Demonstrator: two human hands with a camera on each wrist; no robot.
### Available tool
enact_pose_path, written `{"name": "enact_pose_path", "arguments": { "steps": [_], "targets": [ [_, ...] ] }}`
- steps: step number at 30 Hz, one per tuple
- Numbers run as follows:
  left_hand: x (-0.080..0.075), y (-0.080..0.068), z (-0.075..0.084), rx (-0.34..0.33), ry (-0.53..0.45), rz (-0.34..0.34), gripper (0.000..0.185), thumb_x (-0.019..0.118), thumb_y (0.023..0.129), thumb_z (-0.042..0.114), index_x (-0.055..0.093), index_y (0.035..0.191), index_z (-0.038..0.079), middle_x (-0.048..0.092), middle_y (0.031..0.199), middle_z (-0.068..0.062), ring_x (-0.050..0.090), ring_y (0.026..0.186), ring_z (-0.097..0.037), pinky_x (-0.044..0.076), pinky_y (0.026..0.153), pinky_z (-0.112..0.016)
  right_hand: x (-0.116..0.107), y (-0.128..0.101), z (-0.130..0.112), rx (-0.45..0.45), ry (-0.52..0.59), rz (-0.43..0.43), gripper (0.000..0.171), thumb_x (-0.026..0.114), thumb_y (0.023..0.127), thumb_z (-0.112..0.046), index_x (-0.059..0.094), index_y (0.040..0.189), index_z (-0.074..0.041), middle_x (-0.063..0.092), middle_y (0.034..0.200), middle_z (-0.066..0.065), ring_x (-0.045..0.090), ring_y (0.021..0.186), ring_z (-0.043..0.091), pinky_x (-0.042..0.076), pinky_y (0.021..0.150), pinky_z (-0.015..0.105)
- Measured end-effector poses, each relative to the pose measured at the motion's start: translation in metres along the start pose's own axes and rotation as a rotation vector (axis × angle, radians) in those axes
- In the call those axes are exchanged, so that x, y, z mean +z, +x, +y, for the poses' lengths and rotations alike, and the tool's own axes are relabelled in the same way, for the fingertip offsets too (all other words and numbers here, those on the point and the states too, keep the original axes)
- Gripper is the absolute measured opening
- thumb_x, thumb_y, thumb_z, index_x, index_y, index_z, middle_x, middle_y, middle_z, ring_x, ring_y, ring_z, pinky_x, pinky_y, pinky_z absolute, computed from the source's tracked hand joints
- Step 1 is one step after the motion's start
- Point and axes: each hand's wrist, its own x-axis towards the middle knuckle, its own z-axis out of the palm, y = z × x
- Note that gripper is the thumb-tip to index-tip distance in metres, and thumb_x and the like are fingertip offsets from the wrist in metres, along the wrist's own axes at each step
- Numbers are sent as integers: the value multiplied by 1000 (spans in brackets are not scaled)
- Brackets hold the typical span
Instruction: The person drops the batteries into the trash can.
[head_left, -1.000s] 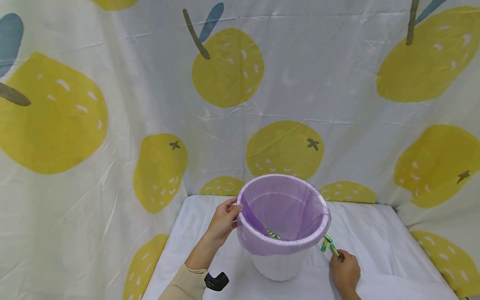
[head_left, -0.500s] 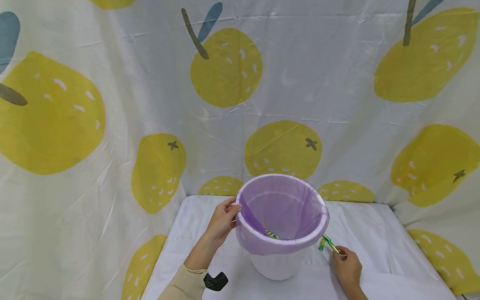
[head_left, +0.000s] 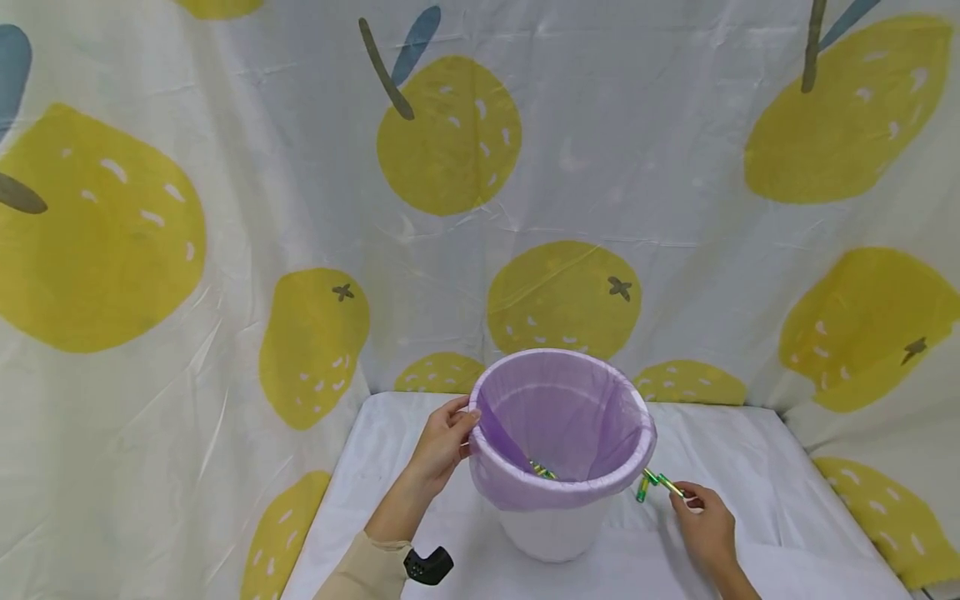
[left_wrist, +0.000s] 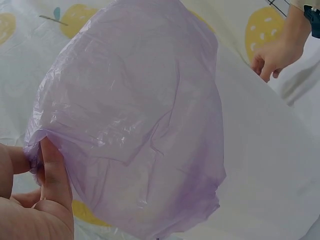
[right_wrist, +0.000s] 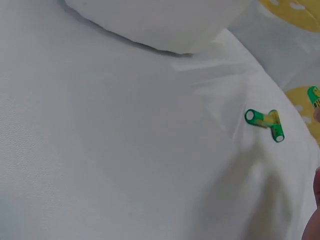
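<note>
A white bin (head_left: 551, 533) with a purple plastic liner (head_left: 562, 492) folded over its rim stands on the cloth-covered table. My left hand (head_left: 438, 446) grips the rim at its left side, with the liner (left_wrist: 130, 125) between thumb and fingers. To the right of the bin, my right hand (head_left: 705, 525) pinches a green-and-yellow battery (head_left: 672, 487) by its end. Just beyond it lie two more batteries, one battery (right_wrist: 260, 118) touching another battery (right_wrist: 277, 127) on the cloth. Several batteries (head_left: 543, 471) show inside the bin, partly hidden by its front rim.
White cloth (head_left: 450, 558) covers the table. Behind and beside it hangs a pale curtain (head_left: 637, 167) printed with yellow fruit. A black device (head_left: 428, 566) is worn on the left wrist at the beige sleeve (head_left: 367, 571).
My right hand has moved slightly right and away from me, with the battery pinched in its fingers. The left hand keeps its grip on the rim.
</note>
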Motion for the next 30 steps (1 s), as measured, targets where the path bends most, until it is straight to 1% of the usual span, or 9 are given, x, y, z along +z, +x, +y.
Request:
{"name": "enact_pose_path", "arguments": {
  "steps": [2,6,11,13,16,18,22,30],
  "targets": [
    [1,1,0,4,-5,1,53,62,104,8,40,149,-9,62,103,-13,67,90,-20,57,72,-27,-6,4,-6,-9,1,-2,19,78,92,-9,76,110,-3,67,101,11,60,87,21,44,64,19],
    [0,0,-2,4,-9,3,51,61,104,8,42,149,-9,62,102,-12,67,88,-19,57,71,-27,-15,2,-19,-44,6,4,18,77,92,-7,76,109,-2,67,100,11,58,84,13,44,63,16],
    [0,-1,-2,10,-12,-1,51,61,105,8,42,148,-10,62,100,-12,66,87,-19,57,70,-27,-28,6,-39,-145,33,43,16,78,90,-5,77,106,-1,67,96,10,55,78,-1,42,63,10],
    [1,-1,-1,15,-13,1,50,61,105,8,42,148,-9,62,100,-12,66,87,-19,57,70,-27,-33,8,-46,-196,54,54,16,78,89,-4,77,105,-1,67,95,11,54,77,-4,43,63,9],
    [1,0,0,18,-16,0,50,61,104,7,43,147,-9,61,100,-11,66,87,-19,57,71,-27,-37,13,-53,-249,65,59,16,78,89,-2,76,104,-1,68,96,12,54,76,-5,43,63,9],
    [0,0,1,17,-13,-5,50,61,104,8,43,148,-9,61,100,-11,66,87,-18,57,71,-26,-40,15,-55,-264,66,55,16,79,89,-2,76,104,-1,68,97,12,55,76,-6,43,63,9],
    [0,0,0,15,-13,-8,50,61,104,7,43,148,-9,61,99,-11,65,86,-18,56,71,-26,-45,18,-59,-281,50,46,16,79,89,-3,76,105,-1,69,99,11,55,76,-5,43,64,9],
    [0,0,-1,12,-9,-8,49,61,104,7,44,147,-9,61,100,-11,66,88,-19,57,71,-27,-53,22,-64,-284,16,37,17,80,89,-3,76,106,-1,68,99,12,54,77,-3,43,63,10]
  ]
}}
